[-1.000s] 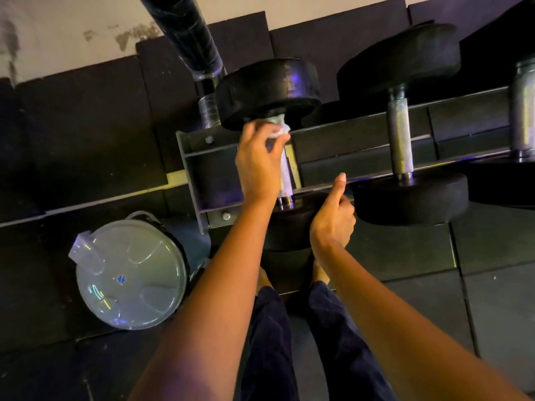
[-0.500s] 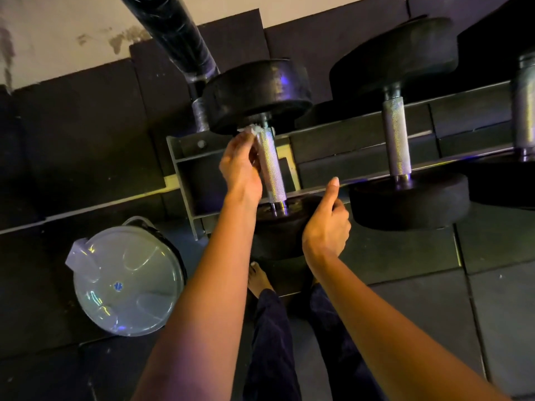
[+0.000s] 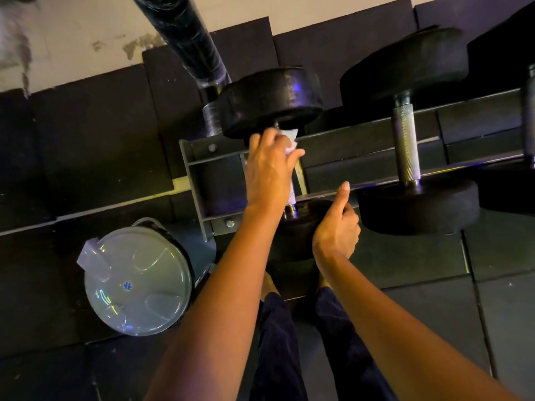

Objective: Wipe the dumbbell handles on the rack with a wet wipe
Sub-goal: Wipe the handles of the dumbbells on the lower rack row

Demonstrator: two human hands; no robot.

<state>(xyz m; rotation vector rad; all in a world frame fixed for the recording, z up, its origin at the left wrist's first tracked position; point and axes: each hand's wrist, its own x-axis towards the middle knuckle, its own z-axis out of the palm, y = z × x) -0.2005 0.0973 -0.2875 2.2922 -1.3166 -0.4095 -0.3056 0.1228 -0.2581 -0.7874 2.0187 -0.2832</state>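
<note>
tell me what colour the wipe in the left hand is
White. The head view shows it best: the wet wipe pokes out above the left hand.

At the rack's [image 3: 199,153] left end, the left grip [image 3: 269,172] covers most of the dumbbell handle [image 3: 291,195]; only its lower end shows. The wet wipe [image 3: 291,138] lies mostly under the fingers, with one white corner showing. The right grip [image 3: 335,227] hides its own curled fingertips. A third dumbbell [image 3: 529,117] is cut off by the right edge.
</note>
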